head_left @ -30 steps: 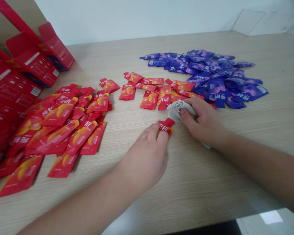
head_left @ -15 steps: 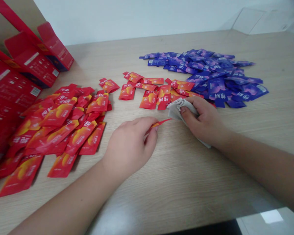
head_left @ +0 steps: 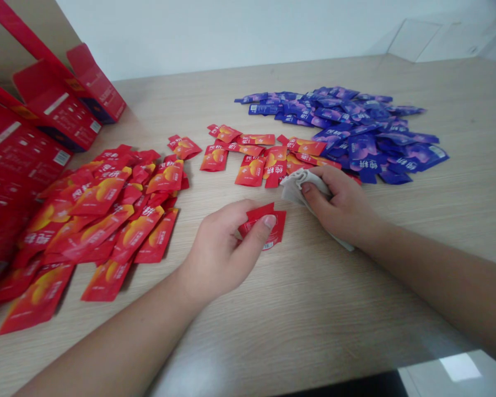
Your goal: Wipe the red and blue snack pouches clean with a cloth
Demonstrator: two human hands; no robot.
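My left hand (head_left: 225, 248) pinches a small red sachet (head_left: 268, 229) between thumb and fingers, holding it just above the wooden table (head_left: 314, 309) with its plain back side up. My right hand (head_left: 341, 207) rests on the table a little to the right, closed around a crumpled grey cloth (head_left: 297, 184). Just beyond both hands lies a short row of red sachets (head_left: 252, 154).
A big heap of red sachets (head_left: 103, 215) covers the left of the table. A pile of purple sachets (head_left: 351, 132) lies at the back right. Open red cartons (head_left: 53, 110) stand at the far left. The table's front edge runs along the bottom right.
My left hand drew the red sachet back from the cloth toward me and turned it over, from printed face through edge-on to its back. My right hand stayed put on the cloth.
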